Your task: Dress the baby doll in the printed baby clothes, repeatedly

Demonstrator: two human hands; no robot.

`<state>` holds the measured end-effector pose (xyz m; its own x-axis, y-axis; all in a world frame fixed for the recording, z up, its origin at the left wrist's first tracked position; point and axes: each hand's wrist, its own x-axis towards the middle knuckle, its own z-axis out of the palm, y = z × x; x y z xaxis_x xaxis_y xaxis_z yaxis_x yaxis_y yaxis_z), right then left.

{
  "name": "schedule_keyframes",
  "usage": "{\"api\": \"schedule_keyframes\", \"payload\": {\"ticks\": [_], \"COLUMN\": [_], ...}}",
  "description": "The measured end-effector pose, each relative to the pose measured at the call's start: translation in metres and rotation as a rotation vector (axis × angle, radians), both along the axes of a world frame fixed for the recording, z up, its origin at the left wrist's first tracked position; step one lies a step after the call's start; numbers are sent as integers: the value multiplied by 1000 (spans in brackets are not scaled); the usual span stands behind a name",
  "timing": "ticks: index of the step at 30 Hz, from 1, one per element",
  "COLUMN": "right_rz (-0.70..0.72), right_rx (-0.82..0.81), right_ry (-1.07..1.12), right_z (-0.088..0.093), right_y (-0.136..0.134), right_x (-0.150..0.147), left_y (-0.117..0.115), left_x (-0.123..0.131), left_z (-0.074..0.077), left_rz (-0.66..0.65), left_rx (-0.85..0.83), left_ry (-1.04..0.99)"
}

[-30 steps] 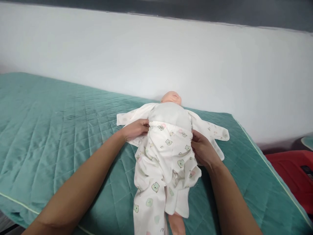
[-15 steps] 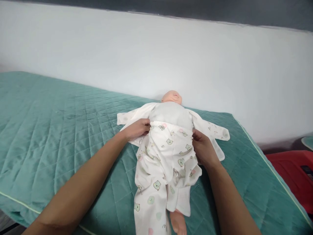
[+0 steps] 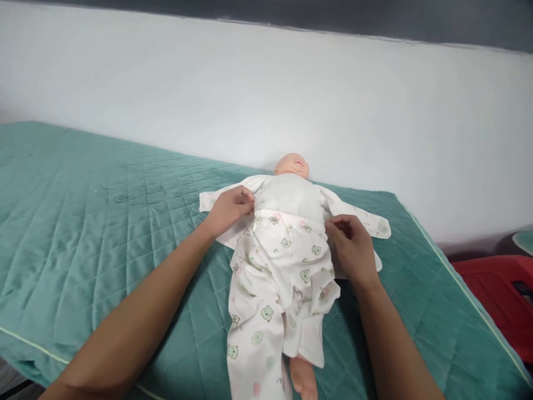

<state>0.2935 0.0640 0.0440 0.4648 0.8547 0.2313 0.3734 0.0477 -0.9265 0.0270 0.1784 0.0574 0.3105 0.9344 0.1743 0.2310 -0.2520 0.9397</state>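
A baby doll [image 3: 292, 164] lies on its back, dressed in a pale top [image 3: 287, 194] with its white sleeves spread to both sides. White baby pants [image 3: 287, 266] printed with green bears cover it from the waist down. One bare doll foot [image 3: 303, 378] sticks out of a bunched pant leg. My left hand [image 3: 231, 210] is beside the left end of the elastic waistband, fingers bent but apart. At the waistband's other end is my right hand [image 3: 352, 244], thumb and fingers loosely curved with a gap between them. Neither hand visibly grips cloth.
Quilted green bedding [image 3: 104, 222] lies under the doll and stretches far to the left. A white wall [image 3: 250, 94] rises behind it. Past the right edge stands a red plastic object [image 3: 495, 294].
Both hands have come off the waistband. My left hand rose slightly and its fingers spread; the fingers of my right hand loosened. The waistband sits a little lower and narrower.
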Motion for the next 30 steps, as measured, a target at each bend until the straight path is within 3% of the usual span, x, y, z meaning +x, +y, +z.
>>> {"api": "schedule_keyframes", "payload": {"ticks": [3, 10, 16, 21, 26, 30], "right_rz": [65, 276, 347, 389, 412, 404], "right_rx": [94, 150, 114, 107, 128, 190], "right_ry": [-21, -156, -338, -474, -531, -549], "right_z": [6, 9, 6, 6, 8, 10], "right_y": [-4, -6, -2, -1, -3, 4], "right_x": [-7, -11, -4, -3, -7, -12], "left_y": [-4, -12, -13, -14, -16, -7], "left_x": [3, 7, 5, 4, 4, 8], "left_z": [1, 4, 14, 17, 16, 14], "left_rz": [48, -183, -367, -443, -464, -408], "left_rx": [168, 419, 314, 257, 301, 301], "left_ry": [-81, 41, 187, 267, 257, 249]}}
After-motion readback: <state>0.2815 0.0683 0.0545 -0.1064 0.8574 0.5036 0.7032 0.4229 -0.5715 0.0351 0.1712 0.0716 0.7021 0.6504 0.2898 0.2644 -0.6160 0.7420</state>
